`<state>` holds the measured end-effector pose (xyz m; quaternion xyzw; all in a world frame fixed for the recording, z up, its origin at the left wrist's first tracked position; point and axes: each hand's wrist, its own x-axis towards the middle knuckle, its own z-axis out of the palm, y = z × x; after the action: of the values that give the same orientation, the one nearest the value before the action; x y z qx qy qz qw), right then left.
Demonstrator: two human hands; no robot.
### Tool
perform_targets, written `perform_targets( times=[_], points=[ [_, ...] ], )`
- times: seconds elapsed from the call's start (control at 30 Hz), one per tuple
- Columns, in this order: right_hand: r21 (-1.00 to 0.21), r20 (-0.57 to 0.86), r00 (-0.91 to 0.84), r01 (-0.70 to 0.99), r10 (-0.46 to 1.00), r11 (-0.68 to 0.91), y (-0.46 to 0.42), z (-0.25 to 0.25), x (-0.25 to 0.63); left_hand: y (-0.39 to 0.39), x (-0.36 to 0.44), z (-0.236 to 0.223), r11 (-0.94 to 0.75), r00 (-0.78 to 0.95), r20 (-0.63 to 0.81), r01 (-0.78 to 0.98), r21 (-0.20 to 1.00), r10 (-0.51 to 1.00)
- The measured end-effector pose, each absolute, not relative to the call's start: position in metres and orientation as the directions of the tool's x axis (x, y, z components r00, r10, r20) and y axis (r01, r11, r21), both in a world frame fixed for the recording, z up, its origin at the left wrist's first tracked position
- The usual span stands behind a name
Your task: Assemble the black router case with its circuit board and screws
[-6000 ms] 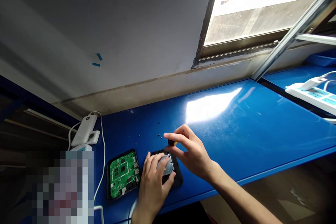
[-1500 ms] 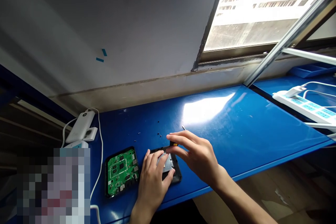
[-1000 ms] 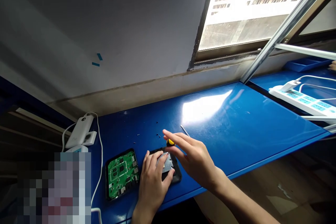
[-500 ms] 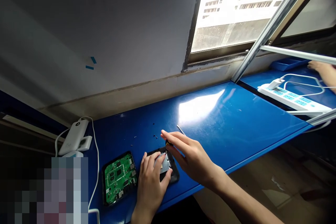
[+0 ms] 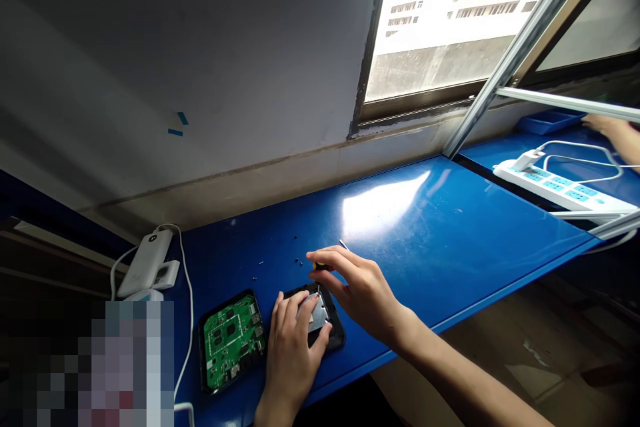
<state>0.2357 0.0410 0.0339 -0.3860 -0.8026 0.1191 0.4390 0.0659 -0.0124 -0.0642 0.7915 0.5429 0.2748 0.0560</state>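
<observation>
My left hand (image 5: 295, 340) lies over a black plastic casing half (image 5: 337, 327), its fingers spread on the silver metal plate (image 5: 319, 315) inside it. In my right hand (image 5: 363, 280) is a small screwdriver (image 5: 319, 266) with a yellow and black handle. It stands nearly upright, gripped between thumb and fingers, and its thin shaft reaches down to the upper edge of the plate. Whether the tip sits in a screw is too small to tell. Left of my left hand, another black casing half holds a green circuit board (image 5: 233, 337).
Several tiny dark screws (image 5: 299, 261) lie scattered behind the casings. A thin metal rod (image 5: 344, 244) sticks out behind my right hand. A white power bank (image 5: 146, 263) with a cable stands at left. Further right are a power strip (image 5: 565, 187), blue tray (image 5: 550, 121) and another person's hand (image 5: 603, 124).
The screwdriver has become more upright, its handle now showing between my right fingertips. My left hand remains on the metal plate. The whole view has shifted slightly.
</observation>
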Motion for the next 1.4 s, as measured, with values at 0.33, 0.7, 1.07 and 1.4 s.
perform_targets(
  times=[0.33,0.7,1.07,1.4],
  points=[
    [-0.550,0.553,-0.307,0.564,0.775,0.616,0.035,0.031,0.234,-0.013,0.066,-0.064,-0.404,0.258,0.372,0.825,0.395,0.892],
    [-0.680,0.639,-0.020,0.452,0.769,0.577,0.053,0.033,0.245,-0.013,0.066,-0.060,-0.399,0.258,0.380,0.843,0.361,0.888],
    [-0.811,0.527,0.068,0.339,0.847,0.477,0.081,-0.003,0.224,-0.012,0.066,-0.064,-0.410,0.275,0.398,0.859,0.307,0.875],
    [-0.804,0.544,0.132,0.365,0.828,0.470,0.087,-0.005,0.216,-0.012,0.066,-0.062,-0.419,0.279,0.410,0.855,0.305,0.868]
  ],
)
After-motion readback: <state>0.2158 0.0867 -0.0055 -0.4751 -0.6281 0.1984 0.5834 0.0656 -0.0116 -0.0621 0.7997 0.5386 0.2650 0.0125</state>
